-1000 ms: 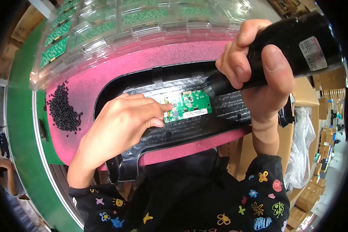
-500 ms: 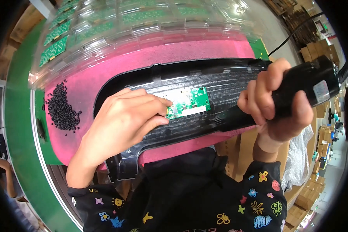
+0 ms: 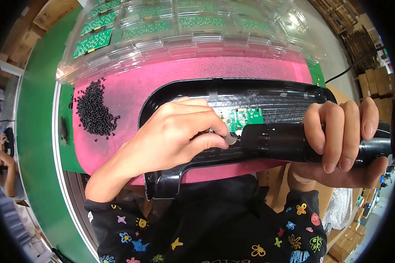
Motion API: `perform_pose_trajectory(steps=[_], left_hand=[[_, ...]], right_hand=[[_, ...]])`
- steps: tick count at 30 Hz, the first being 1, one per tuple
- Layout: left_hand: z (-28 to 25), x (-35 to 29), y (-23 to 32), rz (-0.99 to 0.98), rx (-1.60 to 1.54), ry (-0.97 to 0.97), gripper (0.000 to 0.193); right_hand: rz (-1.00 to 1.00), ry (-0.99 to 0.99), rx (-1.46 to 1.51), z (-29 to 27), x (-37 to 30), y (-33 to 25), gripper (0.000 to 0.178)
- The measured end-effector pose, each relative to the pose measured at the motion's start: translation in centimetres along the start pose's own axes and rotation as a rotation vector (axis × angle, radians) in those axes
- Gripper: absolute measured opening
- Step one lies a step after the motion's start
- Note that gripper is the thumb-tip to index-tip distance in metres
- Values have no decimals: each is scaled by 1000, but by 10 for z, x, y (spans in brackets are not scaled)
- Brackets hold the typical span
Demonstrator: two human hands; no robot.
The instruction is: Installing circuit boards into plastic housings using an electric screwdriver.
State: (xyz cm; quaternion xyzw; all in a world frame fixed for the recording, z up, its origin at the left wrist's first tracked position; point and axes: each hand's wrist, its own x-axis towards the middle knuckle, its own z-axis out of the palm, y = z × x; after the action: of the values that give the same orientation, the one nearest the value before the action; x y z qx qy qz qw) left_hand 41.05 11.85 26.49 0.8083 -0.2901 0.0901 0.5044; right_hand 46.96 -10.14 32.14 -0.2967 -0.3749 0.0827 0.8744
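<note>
In my right hand [image 3: 338, 136] is a black electric screwdriver [image 3: 276, 139], held nearly level with my fingers wrapped round its body. Its tip points left and meets the thumb and forefinger of my left hand [image 3: 180, 133]. Those fingers are pinched together at the bit; a small shiny piece shows there, too small to name. Beneath both hands lies a long black plastic housing [image 3: 289, 103], open side up. Inside it sits a green circuit board [image 3: 250, 116], partly hidden by my left hand and the screwdriver.
A heap of small black screws [image 3: 94, 109] rests on the pink mat [image 3: 127, 74], left of the housing. Behind stand clear plastic trays [image 3: 193, 37] holding green circuit boards [image 3: 92, 43]. A cable [image 3: 355, 65] runs at the right. Another person's arm [image 3: 6, 168] shows at the far left.
The screwdriver has swung from a tilted pose to nearly level, its tip now at my left fingers. My left hand has come off the circuit board to the bit. The whole view has shifted slightly.
</note>
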Motion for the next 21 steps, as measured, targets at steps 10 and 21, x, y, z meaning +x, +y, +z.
perform_pose_trajectory(steps=[10, 21], left_hand=[[-6, 2, 3, 19, 129, 106, 12], [-1, 1, 8, -234, 203, 325, 7]], right_hand=[[175, -324, -21, -18, 21, 14, 41], [358, -165, -490, -8, 33, 31, 45]])
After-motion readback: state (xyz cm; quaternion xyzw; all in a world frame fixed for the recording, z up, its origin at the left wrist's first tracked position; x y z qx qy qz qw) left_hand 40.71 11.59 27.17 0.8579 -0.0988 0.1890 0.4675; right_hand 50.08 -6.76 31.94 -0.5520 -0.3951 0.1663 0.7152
